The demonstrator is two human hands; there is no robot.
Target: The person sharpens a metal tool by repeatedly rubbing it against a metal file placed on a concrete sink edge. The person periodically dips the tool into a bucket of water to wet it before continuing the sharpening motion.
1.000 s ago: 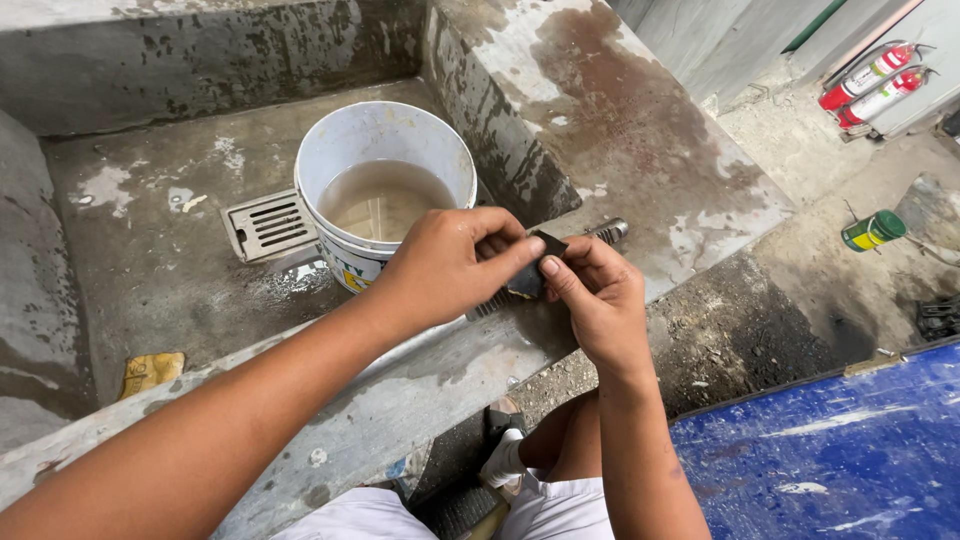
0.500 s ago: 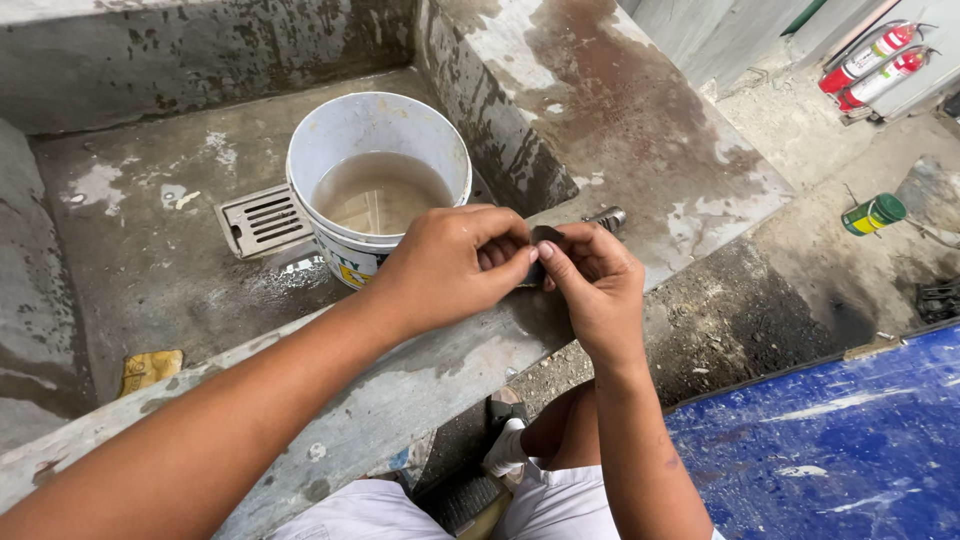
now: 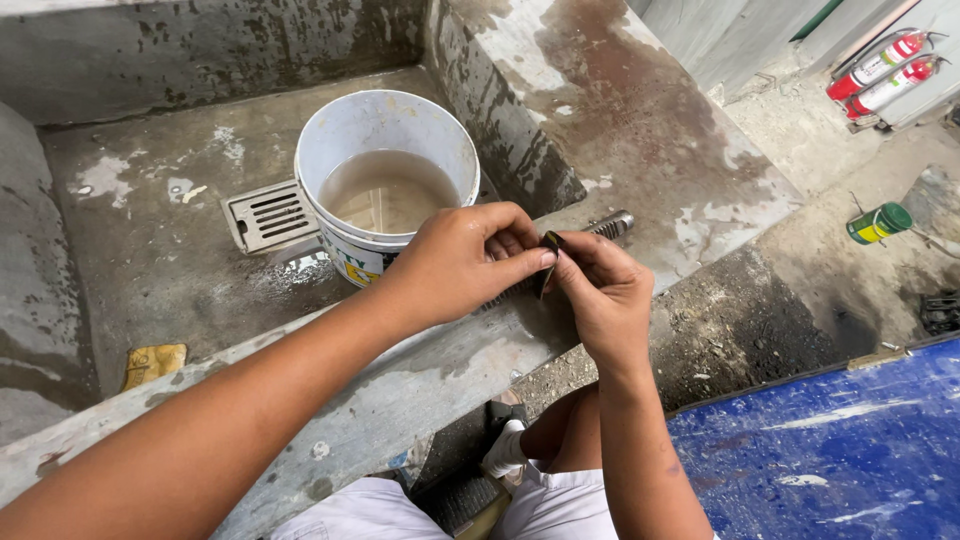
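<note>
Fingers of left hand and right hand pinch small dark piece.

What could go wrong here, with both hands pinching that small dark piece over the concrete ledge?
The small dark piece, pinched only by fingertips of the left hand and right hand, might slip and drop off the concrete ledge. A left-arm nudge could perhaps tip the white bucket of murky water. The threaded metal rod on the ledge might roll away.
</note>
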